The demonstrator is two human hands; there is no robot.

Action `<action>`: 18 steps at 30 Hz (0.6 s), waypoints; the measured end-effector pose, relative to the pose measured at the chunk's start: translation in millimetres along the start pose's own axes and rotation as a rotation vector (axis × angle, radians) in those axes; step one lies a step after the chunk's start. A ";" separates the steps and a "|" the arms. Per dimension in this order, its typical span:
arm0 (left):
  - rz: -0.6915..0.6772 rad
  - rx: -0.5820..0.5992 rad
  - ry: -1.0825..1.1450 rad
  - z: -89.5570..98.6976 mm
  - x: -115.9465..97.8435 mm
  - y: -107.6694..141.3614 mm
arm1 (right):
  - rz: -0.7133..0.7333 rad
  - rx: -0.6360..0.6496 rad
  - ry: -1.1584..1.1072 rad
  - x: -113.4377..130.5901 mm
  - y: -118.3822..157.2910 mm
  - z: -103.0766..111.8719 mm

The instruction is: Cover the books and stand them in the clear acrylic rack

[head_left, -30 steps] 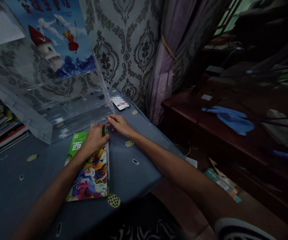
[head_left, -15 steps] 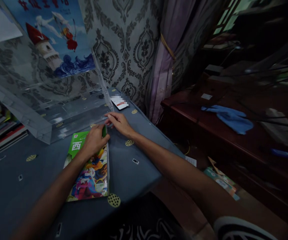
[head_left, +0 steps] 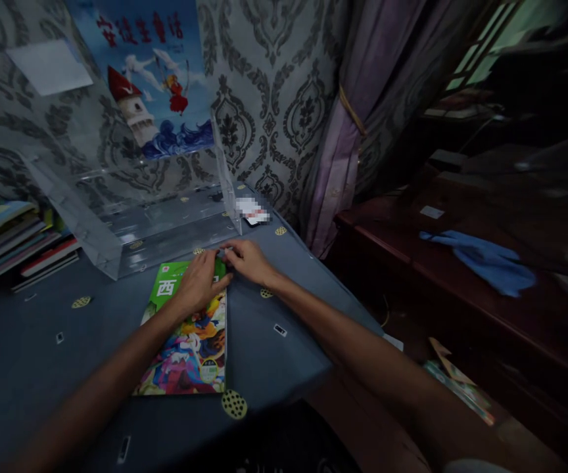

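A paperback book (head_left: pixel 185 358) with a green top and a colourful cartoon cover lies flat on the table, one large white character showing. My left hand (head_left: pixel 199 284) rests over its upper part, fingers stretched toward the top edge and thumb apart, covering some of the title. Just beyond the book's upper right corner, my right hand (head_left: pixel 248 261) is closed, thumb and fingertips pinched together close to the left fingertips. What sits in that pinch is too small and dark to make out. Behind both hands stands a clear plastic rack (head_left: pixel 178 246).
Stacked books (head_left: pixel 5 240) stand at the left. A partly blurred white card-like item (head_left: pixel 252 211) lies near the table's back right. A poster (head_left: pixel 165 85) hangs on the wall. Across a gap at right, a dark red cabinet (head_left: pixel 387 240) bears a blue cloth (head_left: pixel 486 259).
The view has shifted, so the scene sits further right. My right hand has drawn in closer to the book's upper right corner. My left hand stays on the book.
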State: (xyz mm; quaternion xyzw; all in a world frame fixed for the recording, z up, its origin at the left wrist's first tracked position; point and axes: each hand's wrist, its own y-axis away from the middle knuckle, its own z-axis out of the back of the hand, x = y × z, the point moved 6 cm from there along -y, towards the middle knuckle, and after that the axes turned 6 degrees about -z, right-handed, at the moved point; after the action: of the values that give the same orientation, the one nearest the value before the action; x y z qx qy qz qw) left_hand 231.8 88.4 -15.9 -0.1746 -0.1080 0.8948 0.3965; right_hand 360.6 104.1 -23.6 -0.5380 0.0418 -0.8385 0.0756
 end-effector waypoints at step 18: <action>-0.049 0.008 0.117 14.2 37.4 7.6 | 0.056 0.091 -0.232 -13.6 -20.9 -31.9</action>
State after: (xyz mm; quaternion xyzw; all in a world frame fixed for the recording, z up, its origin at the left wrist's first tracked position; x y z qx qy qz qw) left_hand 197.7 110.5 -13.9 -0.2221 -0.0852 0.8736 0.4245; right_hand 335.5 126.7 -45.9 -0.6260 0.0097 -0.7693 0.1274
